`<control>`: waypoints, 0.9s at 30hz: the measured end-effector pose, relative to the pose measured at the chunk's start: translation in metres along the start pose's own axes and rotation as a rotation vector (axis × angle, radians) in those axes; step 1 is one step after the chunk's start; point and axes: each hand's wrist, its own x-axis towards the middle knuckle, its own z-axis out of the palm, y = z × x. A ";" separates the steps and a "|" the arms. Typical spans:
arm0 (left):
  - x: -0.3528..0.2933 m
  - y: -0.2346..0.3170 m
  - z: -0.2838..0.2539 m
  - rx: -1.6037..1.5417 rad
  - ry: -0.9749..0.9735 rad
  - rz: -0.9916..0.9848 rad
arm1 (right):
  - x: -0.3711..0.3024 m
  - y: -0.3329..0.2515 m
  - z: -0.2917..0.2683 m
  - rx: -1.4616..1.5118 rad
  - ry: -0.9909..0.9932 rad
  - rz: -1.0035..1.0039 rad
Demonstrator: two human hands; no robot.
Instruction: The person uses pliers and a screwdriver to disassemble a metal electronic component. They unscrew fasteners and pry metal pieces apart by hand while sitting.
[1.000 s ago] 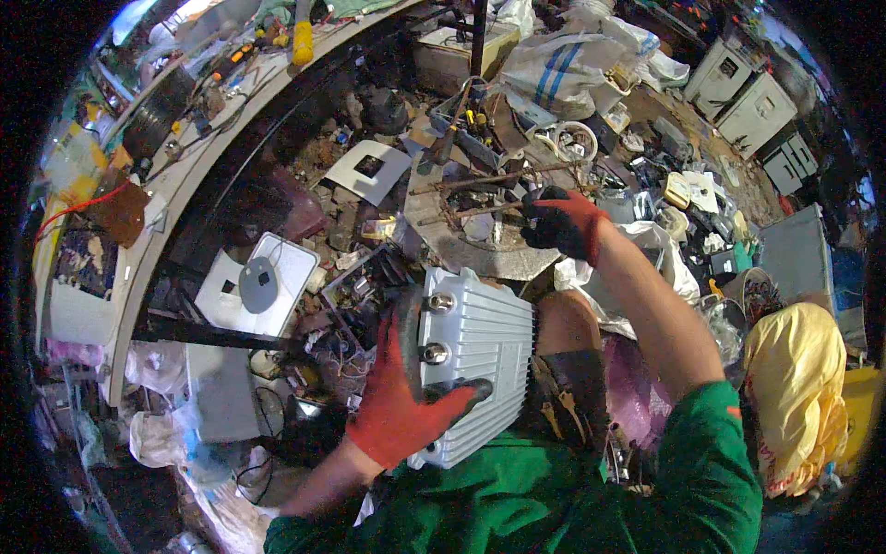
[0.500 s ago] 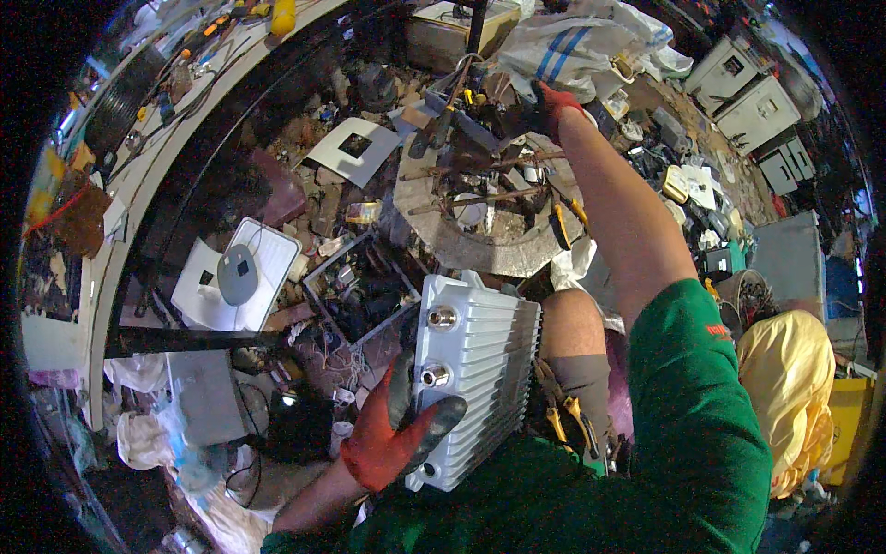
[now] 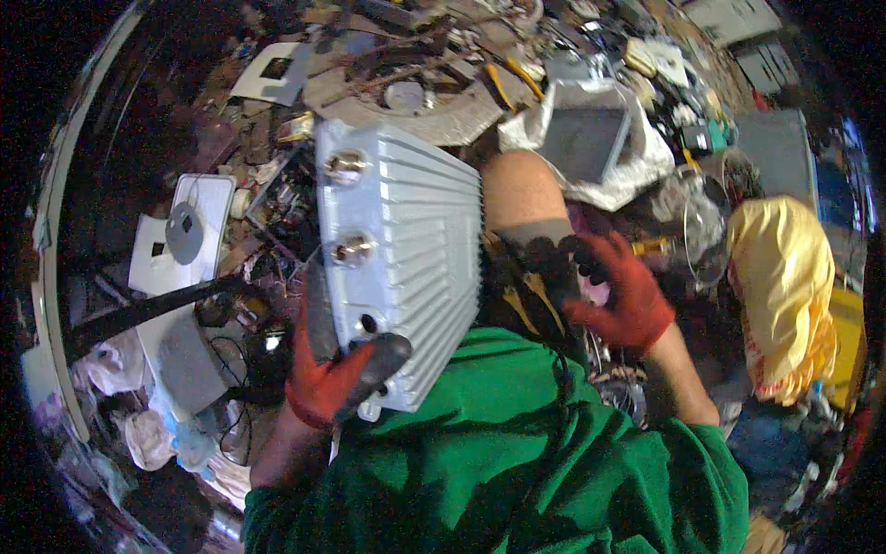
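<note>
My left hand [image 3: 343, 365], in a red glove with dark fingertips, grips a silver-grey finned metal housing [image 3: 429, 249] by its lower left edge. Two round metal connectors [image 3: 351, 249] stick out of the housing's end face, above a dark hole. The housing is tilted in front of my chest. Beside my bare knee [image 3: 523, 189], my gloved right hand [image 3: 628, 291] has its thumb and fingers apart, and I see nothing held in it. Yellow-handled pliers [image 3: 535, 305] rest against my dark shorts, close to the right hand's thumb.
A white sack [image 3: 637, 175] with a grey panel [image 3: 586, 143] in it lies beyond my knee. More yellow-handled tools [image 3: 514, 83] rest near a broken round slab [image 3: 461, 120]. Scrap and white panels [image 3: 203, 217] cover the left. A yellow cloth bundle [image 3: 784, 277] stands right.
My right hand has come back from the far white sack to beside my knee. The sack now lies closer, with its mouth open. The housing is higher and further left, still in my left hand.
</note>
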 end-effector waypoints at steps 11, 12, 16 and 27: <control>0.001 -0.011 0.052 0.398 -0.094 0.308 | -0.051 -0.018 0.057 -0.060 0.010 0.263; 0.000 0.007 0.076 0.161 -0.047 0.280 | -0.048 -0.015 0.057 -0.060 -0.005 0.295; -0.011 0.036 0.091 0.217 -0.160 0.450 | -0.055 0.008 0.057 0.063 0.163 0.185; -0.003 0.027 0.094 0.411 -0.084 0.569 | -0.105 0.022 0.026 0.504 0.724 0.051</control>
